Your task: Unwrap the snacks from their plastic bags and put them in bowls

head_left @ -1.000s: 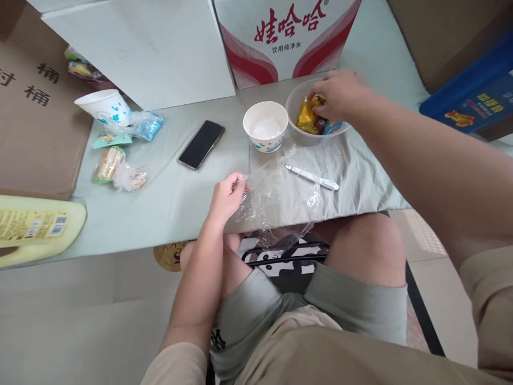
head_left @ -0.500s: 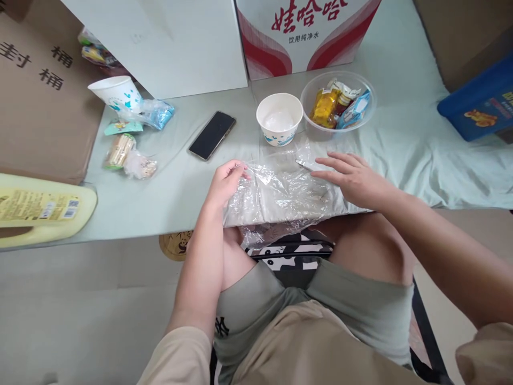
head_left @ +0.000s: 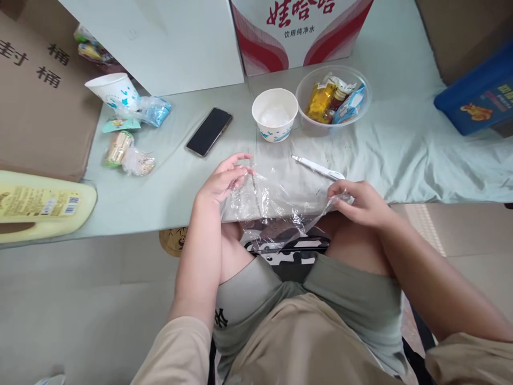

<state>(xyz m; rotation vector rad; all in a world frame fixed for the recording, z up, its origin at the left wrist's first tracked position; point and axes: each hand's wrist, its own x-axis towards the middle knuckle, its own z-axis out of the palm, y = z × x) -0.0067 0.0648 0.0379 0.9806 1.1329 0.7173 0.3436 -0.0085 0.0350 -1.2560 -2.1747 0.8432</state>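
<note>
A crinkled sheet of clear plastic film [head_left: 276,195] spreads over the front edge of the table and hangs down above my lap. At its left side, my left hand [head_left: 224,179] is closed on the film with thumb and fingers, the index finger stretched out. My right hand [head_left: 360,203] pinches a gathered part of the right edge. Just beyond my right fingers a slim white pen-like tool [head_left: 320,169] with a pointed metal-looking tip lies on the cloth; I cannot tell its exact kind. Past the film stands a white paper bowl [head_left: 275,133] with a blue print.
A clear plastic bowl [head_left: 366,112] holds packaged snacks. Left of centre lies a phone [head_left: 209,131]. Farther left are a tilted paper bowl [head_left: 116,91] and small packets [head_left: 119,148]. Cartons [head_left: 296,51] line the back; a yellow jug [head_left: 48,206] and a blue container [head_left: 476,96] flank the table.
My right hand has moved toward me, away from the white tool, and taken hold of the film's right edge. The film's right side is pulled nearer to me, and the tool is now uncovered.
</note>
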